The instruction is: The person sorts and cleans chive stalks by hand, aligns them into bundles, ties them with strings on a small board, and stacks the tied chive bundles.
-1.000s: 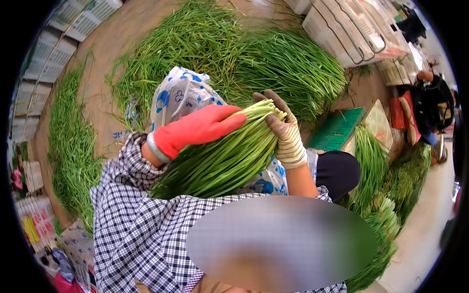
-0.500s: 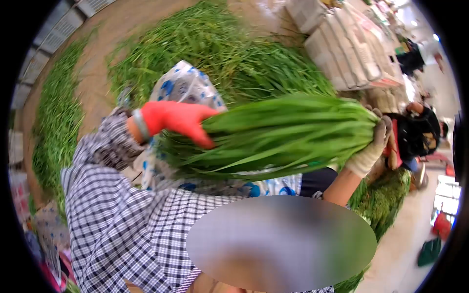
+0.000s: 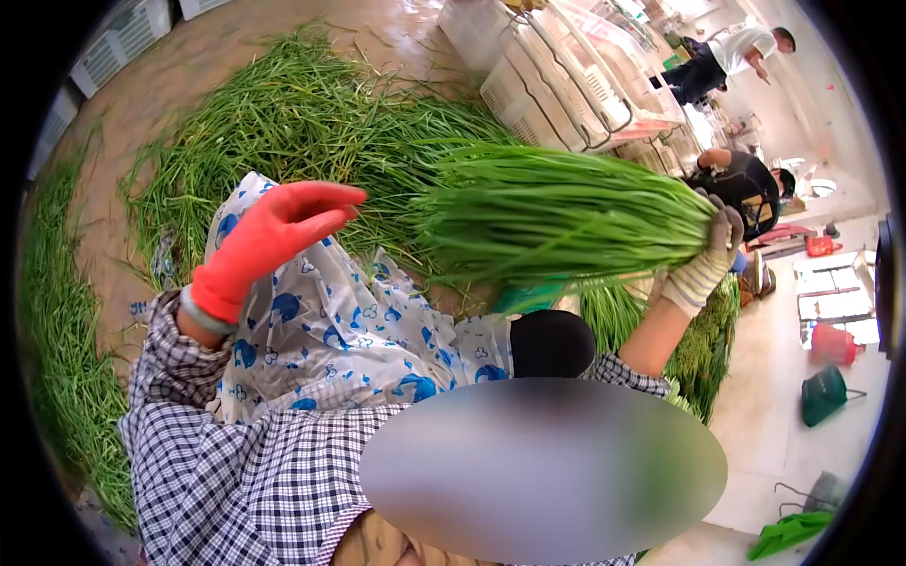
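My right hand (image 3: pixel 703 259), in a white and grey glove, is wrapped round the pale base end of a bunch of garlic chives (image 3: pixel 566 212). The long flat green leaves fan out to the left from that grip. Some way left of the leaf tips, my left hand (image 3: pixel 283 231) wears a red rubber glove. Its fingers are slightly bent, the thumb stands apart, and nothing is between them. Below both hands, a white plastic apron with blue prints (image 3: pixel 349 330) covers my lap.
Loose green leaves (image 3: pixel 274 123) lie heaped on the wet brown floor (image 3: pixel 377 38), with another strip at far left. White crates (image 3: pixel 557 85) are stacked beyond the bunch. More greens (image 3: pixel 703 349) lie near my right arm. Two people (image 3: pixel 741 52) are at upper right.
My left hand has come off the leaves and moved left. The bunch, still in my right hand, is higher in view. The view has shifted, showing a standing person at upper right.
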`<state>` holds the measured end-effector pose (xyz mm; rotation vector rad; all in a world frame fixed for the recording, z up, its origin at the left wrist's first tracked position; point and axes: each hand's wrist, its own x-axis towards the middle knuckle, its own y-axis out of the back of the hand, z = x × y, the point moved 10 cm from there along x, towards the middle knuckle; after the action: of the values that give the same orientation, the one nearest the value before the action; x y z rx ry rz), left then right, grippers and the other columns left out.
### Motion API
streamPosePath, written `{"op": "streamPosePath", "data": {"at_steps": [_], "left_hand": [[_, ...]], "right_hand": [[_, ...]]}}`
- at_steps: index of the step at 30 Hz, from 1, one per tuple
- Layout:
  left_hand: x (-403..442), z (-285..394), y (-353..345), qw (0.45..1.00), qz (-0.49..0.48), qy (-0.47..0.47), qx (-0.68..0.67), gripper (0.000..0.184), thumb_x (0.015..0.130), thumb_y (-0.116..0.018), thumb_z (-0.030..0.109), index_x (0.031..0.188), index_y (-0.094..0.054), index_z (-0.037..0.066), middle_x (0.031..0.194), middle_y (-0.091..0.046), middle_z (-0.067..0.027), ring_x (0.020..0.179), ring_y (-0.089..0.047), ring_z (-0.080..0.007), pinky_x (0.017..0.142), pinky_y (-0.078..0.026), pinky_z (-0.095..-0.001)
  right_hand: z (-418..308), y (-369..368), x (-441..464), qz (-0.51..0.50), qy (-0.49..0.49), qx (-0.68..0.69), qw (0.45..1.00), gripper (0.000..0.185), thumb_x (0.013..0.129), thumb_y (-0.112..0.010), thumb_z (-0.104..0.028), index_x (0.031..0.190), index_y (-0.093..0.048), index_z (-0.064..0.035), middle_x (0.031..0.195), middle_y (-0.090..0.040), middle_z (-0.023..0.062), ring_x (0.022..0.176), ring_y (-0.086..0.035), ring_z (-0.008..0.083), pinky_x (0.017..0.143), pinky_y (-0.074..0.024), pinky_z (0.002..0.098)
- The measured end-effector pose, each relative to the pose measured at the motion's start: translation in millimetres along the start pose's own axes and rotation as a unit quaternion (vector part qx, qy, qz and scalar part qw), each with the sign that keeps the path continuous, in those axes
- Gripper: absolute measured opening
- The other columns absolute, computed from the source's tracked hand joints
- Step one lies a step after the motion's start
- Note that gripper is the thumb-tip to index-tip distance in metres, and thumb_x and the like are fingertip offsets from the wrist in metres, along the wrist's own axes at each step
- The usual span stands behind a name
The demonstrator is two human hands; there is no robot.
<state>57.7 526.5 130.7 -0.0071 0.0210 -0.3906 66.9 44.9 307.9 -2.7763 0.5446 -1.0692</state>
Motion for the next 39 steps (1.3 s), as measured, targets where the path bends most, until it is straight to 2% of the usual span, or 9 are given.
{"op": "streamPosePath", "data": {"at_steps": [8, 13, 17, 21, 25, 28, 30, 33, 39], "left_hand": [[64, 17, -59, 0.953, 0.086, -0.172, 0.234, 0.018, 0.088, -0.065, 0.014, 0.103, -0.071, 0.005, 0.079, -0.069, -0.0065, 0.067, -0.06, -0.0072, 0.062, -0.048, -0.022], [54, 3, -59, 0.982, 0.16, -0.102, 0.022, 0.021, 0.093, -0.059, 0.014, 0.107, -0.068, 0.001, 0.077, -0.066, -0.0016, 0.065, -0.057, -0.0063, 0.058, -0.045, -0.0211], [44, 15, -101, 0.994, 0.024, -0.031, -0.104, 0.027, 0.099, -0.048, 0.019, 0.103, -0.068, 0.002, 0.069, -0.065, -0.0024, 0.063, -0.059, -0.0069, 0.06, -0.048, -0.0208], [68, -7, -148, 0.957, -0.213, 0.069, -0.186, 0.057, 0.1, -0.037, 0.051, 0.12, -0.062, 0.003, 0.089, -0.07, -0.0073, 0.077, -0.067, -0.0159, 0.072, -0.053, -0.0279], [100, -21, -181, 0.828, -0.291, 0.102, -0.469, 0.086, 0.092, -0.033, 0.069, 0.145, -0.034, 0.001, 0.123, -0.061, -0.0173, 0.104, -0.063, -0.025, 0.089, -0.051, -0.0349], [138, -50, -192, 0.753, -0.244, 0.108, -0.601, 0.099, 0.085, -0.038, 0.076, 0.147, -0.026, 0.0, 0.144, -0.039, -0.0255, 0.13, -0.043, -0.0397, 0.109, -0.035, -0.0489], [162, -99, -202, 0.733, -0.229, 0.114, -0.63, 0.096, 0.085, -0.04, 0.075, 0.146, -0.029, 0.001, 0.145, -0.04, -0.0219, 0.128, -0.045, -0.0372, 0.109, -0.035, -0.0471], [177, -153, -205, 0.701, -0.16, 0.126, -0.684, 0.086, 0.085, -0.043, 0.073, 0.141, -0.041, 0.008, 0.141, -0.047, -0.0131, 0.124, -0.05, -0.0341, 0.108, -0.036, -0.0432], [149, -260, -221, 0.354, -0.153, 0.197, -0.901, 0.051, 0.091, -0.054, 0.057, 0.113, -0.056, 0.012, 0.103, -0.061, -0.0046, 0.1, -0.057, -0.0216, 0.094, -0.048, -0.0349]], "right_hand": [[8, -15, -20, -0.059, -0.018, 0.068, 0.996, 0.015, 0.089, -0.065, -0.015, 0.104, -0.063, -0.0114, 0.11, -0.066, 0.0128, 0.104, -0.062, 0.0321, 0.096, -0.0488, 0.0495], [-3, -40, -28, -0.053, -0.002, -0.017, 0.998, 0.019, 0.089, -0.063, -0.008, 0.106, -0.058, -0.0036, 0.108, -0.064, 0.0186, 0.101, -0.063, 0.0318, 0.094, -0.0509, 0.0472], [-15, -102, -25, 0.015, 0.067, -0.2, 0.977, 0.017, 0.082, -0.064, 0.004, 0.098, -0.061, 0.0013, 0.097, -0.067, 0.0141, 0.088, -0.063, 0.0203, 0.085, -0.0508, 0.0328], [-17, -166, -7, -0.105, 0.252, -0.269, 0.924, 0.019, 0.078, -0.069, 0.007, 0.094, -0.066, -0.0019, 0.095, -0.067, 0.0056, 0.086, -0.062, 0.0129, 0.082, -0.049, 0.0264], [12, -223, -33, -0.237, 0.42, -0.41, 0.774, 0.026, 0.072, -0.074, -0.008, 0.095, -0.066, -0.0176, 0.101, -0.063, 0.0056, 0.083, -0.065, 0.0226, 0.071, -0.0544, 0.031], [83, -243, -68, -0.422, 0.385, -0.416, 0.708, 0.021, 0.072, -0.065, -0.012, 0.092, -0.06, -0.0118, 0.095, -0.057, 0.0099, 0.098, -0.059, 0.0304, 0.082, -0.0533, 0.0397], [155, -238, -119, -0.572, 0.402, -0.444, 0.56, 0.018, 0.077, -0.064, -0.019, 0.09, -0.059, -0.0089, 0.102, -0.056, 0.0118, 0.104, -0.056, 0.0301, 0.093, -0.0488, 0.0421], [234, -205, -191, -0.667, 0.318, -0.329, 0.588, 0.017, 0.079, -0.06, -0.018, 0.093, -0.056, -0.0086, 0.093, -0.052, 0.0118, 0.096, -0.055, 0.0319, 0.092, -0.0483, 0.0438], [275, -172, -280, -0.717, 0.184, -0.269, 0.616, 0.023, 0.073, -0.06, -0.017, 0.094, -0.057, -0.0078, 0.097, -0.055, 0.009, 0.098, -0.057, 0.0303, 0.095, -0.047, 0.0436]]}}
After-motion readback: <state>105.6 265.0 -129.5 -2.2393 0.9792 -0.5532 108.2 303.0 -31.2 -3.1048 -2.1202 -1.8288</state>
